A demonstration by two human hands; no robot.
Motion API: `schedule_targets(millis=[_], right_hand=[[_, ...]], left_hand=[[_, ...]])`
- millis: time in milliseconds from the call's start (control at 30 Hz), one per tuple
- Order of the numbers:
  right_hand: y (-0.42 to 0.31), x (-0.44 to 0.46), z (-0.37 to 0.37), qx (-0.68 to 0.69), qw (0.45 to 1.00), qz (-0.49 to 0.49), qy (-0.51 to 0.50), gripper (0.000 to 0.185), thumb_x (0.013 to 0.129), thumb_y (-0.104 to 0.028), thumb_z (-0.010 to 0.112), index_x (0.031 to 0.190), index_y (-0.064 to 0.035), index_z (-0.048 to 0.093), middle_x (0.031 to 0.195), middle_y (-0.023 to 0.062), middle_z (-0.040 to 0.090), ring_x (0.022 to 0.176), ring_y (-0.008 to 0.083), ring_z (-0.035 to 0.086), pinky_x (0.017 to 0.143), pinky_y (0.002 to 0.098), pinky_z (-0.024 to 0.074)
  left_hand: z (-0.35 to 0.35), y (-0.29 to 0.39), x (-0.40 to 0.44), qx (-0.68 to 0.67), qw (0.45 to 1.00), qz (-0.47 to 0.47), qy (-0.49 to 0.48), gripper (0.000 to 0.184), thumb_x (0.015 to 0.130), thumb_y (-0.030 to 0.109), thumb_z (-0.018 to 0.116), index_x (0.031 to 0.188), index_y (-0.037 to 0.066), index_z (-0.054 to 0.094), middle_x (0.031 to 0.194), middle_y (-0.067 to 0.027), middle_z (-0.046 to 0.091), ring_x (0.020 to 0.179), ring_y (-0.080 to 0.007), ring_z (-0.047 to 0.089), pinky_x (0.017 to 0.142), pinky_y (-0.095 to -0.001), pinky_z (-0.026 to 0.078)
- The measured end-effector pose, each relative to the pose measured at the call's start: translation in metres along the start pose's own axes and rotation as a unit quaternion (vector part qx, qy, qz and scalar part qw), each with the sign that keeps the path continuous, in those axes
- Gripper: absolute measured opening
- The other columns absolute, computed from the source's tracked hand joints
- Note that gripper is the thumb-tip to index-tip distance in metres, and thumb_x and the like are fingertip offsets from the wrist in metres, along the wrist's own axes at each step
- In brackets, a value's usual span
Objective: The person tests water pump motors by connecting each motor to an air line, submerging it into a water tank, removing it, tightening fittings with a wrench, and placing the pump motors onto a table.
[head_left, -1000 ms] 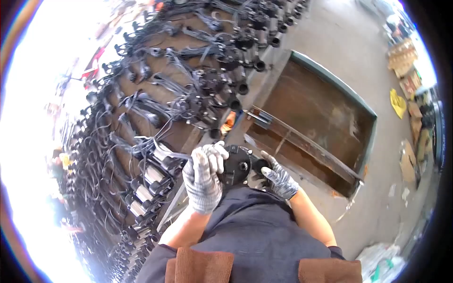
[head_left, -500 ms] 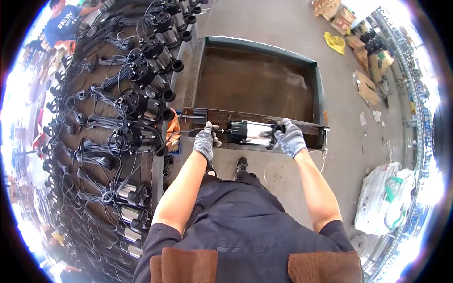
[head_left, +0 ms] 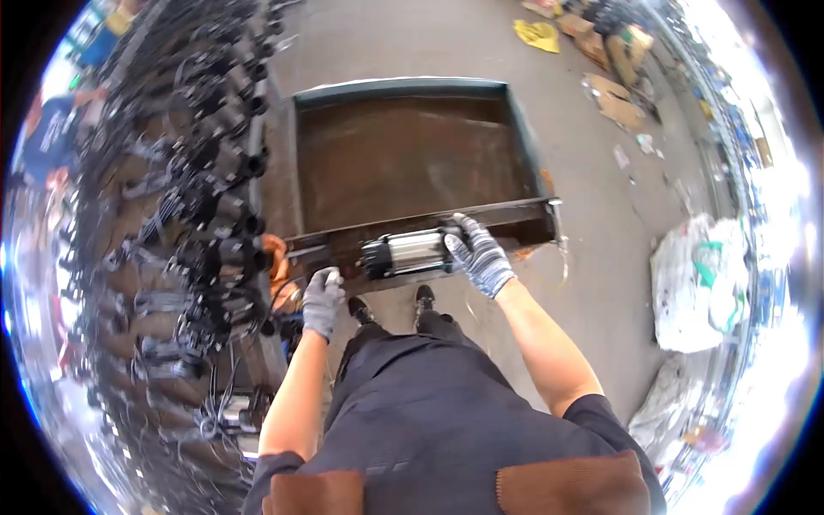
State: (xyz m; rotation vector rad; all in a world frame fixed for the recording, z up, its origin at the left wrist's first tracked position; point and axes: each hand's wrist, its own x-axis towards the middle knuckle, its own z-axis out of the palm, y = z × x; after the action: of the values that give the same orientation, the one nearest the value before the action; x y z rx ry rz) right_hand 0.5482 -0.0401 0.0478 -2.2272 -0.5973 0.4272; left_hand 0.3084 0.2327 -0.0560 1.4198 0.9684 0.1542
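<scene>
A submersible pump [head_left: 416, 251] with a bright steel body and black ends lies sideways on the front ledge of the metal tank. My right hand [head_left: 481, 257], in a grey striped glove, grips the pump's black right end. To the left of the pump, apart from it, is my left hand [head_left: 324, 300], also gloved. Its fingers are curled together; whether the dark cable beside it runs through them cannot be made out.
The tank [head_left: 403, 84] has a raised green rim and a brown interior. Several pumps with coiled cables [head_left: 219, 253] crowd the bench at left, where a blurred person [head_left: 51, 137] stands. An orange cloth [head_left: 276, 262] hangs nearby. White sacks [head_left: 687, 287] and cardboard [head_left: 614, 99] lie at right.
My left hand has moved left and down, away from the pump's cable end. My right hand still grips the other end. The whole view has shifted and turned slightly.
</scene>
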Motion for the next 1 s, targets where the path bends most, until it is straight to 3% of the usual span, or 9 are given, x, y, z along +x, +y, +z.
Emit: schedule_targets(millis=[67, 100, 167, 200, 400, 700, 833, 967, 1000], right_hand=[[0.024, -0.015, -0.014, 0.168, 0.978, 0.123, 0.005, 0.055, 0.098, -0.035, 0.072, 0.141, -0.0046, 0.056, 0.093, 0.0055, 0.063, 0.077, 0.0162, 0.052, 0.080, 0.0313, 0.0504], [0.048, -0.017, -0.023, 0.074, 0.991, 0.098, 0.048, 0.051, 0.097, -0.035, 0.072, 0.135, -0.0038, 0.059, 0.092, 0.0086, 0.068, 0.080, 0.0211, 0.061, 0.082, 0.0357, 0.0525], [0.086, -0.031, -0.055, -0.035, 0.973, 0.187, 0.132, 0.037, 0.096, -0.030, 0.073, 0.124, -0.0063, 0.063, 0.094, 0.0088, 0.071, 0.084, 0.0224, 0.066, 0.079, 0.0382, 0.0533], [0.101, -0.036, -0.077, -0.072, 0.956, 0.231, 0.166, 0.037, 0.094, -0.032, 0.073, 0.115, -0.0029, 0.065, 0.098, 0.0187, 0.073, 0.094, 0.0334, 0.071, 0.084, 0.0446, 0.0541], [0.190, -0.037, -0.145, -0.186, 0.869, 0.413, 0.197, 0.059, 0.095, -0.045, 0.065, 0.132, -0.0014, 0.052, 0.106, 0.0269, 0.072, 0.101, 0.0453, 0.069, 0.087, 0.0518, 0.0548], [0.228, -0.028, -0.106, -0.171, 0.907, 0.268, 0.275, 0.049, 0.089, -0.039, 0.075, 0.119, -0.0045, 0.059, 0.100, 0.0227, 0.072, 0.100, 0.0436, 0.069, 0.087, 0.0498, 0.0547], [0.215, -0.010, -0.112, -0.194, 0.899, 0.308, 0.244, 0.047, 0.092, -0.040, 0.071, 0.121, -0.0036, 0.059, 0.098, 0.0236, 0.072, 0.098, 0.0471, 0.069, 0.086, 0.0509, 0.0557], [0.264, -0.003, -0.094, -0.189, 0.899, 0.239, 0.313, 0.027, 0.100, -0.030, 0.061, 0.100, -0.0029, 0.064, 0.084, 0.0180, 0.072, 0.076, 0.0318, 0.070, 0.069, 0.0416, 0.0557], [0.313, 0.004, -0.075, -0.080, 0.914, 0.219, 0.332, 0.022, 0.104, -0.022, 0.055, 0.092, -0.0046, 0.063, 0.072, 0.0067, 0.064, 0.064, 0.0167, 0.059, 0.060, 0.0338, 0.0502]], left_hand=[[0.020, -0.006, -0.001, 0.058, 0.992, 0.111, 0.006, 0.036, 0.101, 0.026, 0.067, 0.128, 0.002, 0.062, 0.106, -0.0122, 0.071, 0.098, -0.0220, 0.068, 0.091, -0.0337, 0.055], [0.032, 0.009, -0.007, 0.043, 0.990, 0.135, 0.004, 0.041, 0.099, 0.025, 0.071, 0.130, 0.000, 0.061, 0.112, -0.0144, 0.071, 0.107, -0.0241, 0.067, 0.099, -0.0345, 0.052], [0.052, 0.018, -0.008, 0.064, 0.988, 0.143, -0.016, 0.048, 0.098, 0.022, 0.074, 0.135, 0.000, 0.055, 0.119, -0.0083, 0.067, 0.110, -0.0183, 0.063, 0.102, -0.0317, 0.049], [0.062, 0.033, -0.014, 0.073, 0.988, 0.138, -0.020, 0.052, 0.096, 0.024, 0.076, 0.135, -0.002, 0.054, 0.121, -0.0107, 0.067, 0.111, -0.0197, 0.063, 0.102, -0.0327, 0.049], [0.093, 0.063, -0.021, 0.217, 0.965, 0.138, 0.055, 0.075, 0.079, 0.028, 0.092, 0.131, -0.005, 0.051, 0.113, -0.0144, 0.069, 0.101, -0.0216, 0.065, 0.095, -0.0333, 0.052], [0.087, 0.056, -0.013, 0.257, 0.959, 0.090, 0.077, 0.072, 0.073, 0.039, 0.094, 0.118, -0.001, 0.054, 0.102, -0.0151, 0.071, 0.092, -0.0248, 0.068, 0.089, -0.0370, 0.054], [0.082, 0.054, -0.009, 0.279, 0.954, 0.085, 0.071, 0.071, 0.074, 0.038, 0.094, 0.118, -0.001, 0.054, 0.101, -0.0150, 0.071, 0.092, -0.0256, 0.068, 0.089, -0.0374, 0.054], [0.086, 0.058, -0.012, 0.286, 0.951, 0.089, 0.070, 0.073, 0.075, 0.040, 0.093, 0.119, -0.002, 0.053, 0.105, -0.0160, 0.071, 0.094, -0.0259, 0.069, 0.089, -0.0376, 0.054], [0.087, 0.051, -0.008, 0.275, 0.955, 0.088, 0.073, 0.073, 0.075, 0.040, 0.093, 0.119, -0.002, 0.053, 0.106, -0.0163, 0.071, 0.094, -0.0259, 0.069, 0.089, -0.0377, 0.054]])
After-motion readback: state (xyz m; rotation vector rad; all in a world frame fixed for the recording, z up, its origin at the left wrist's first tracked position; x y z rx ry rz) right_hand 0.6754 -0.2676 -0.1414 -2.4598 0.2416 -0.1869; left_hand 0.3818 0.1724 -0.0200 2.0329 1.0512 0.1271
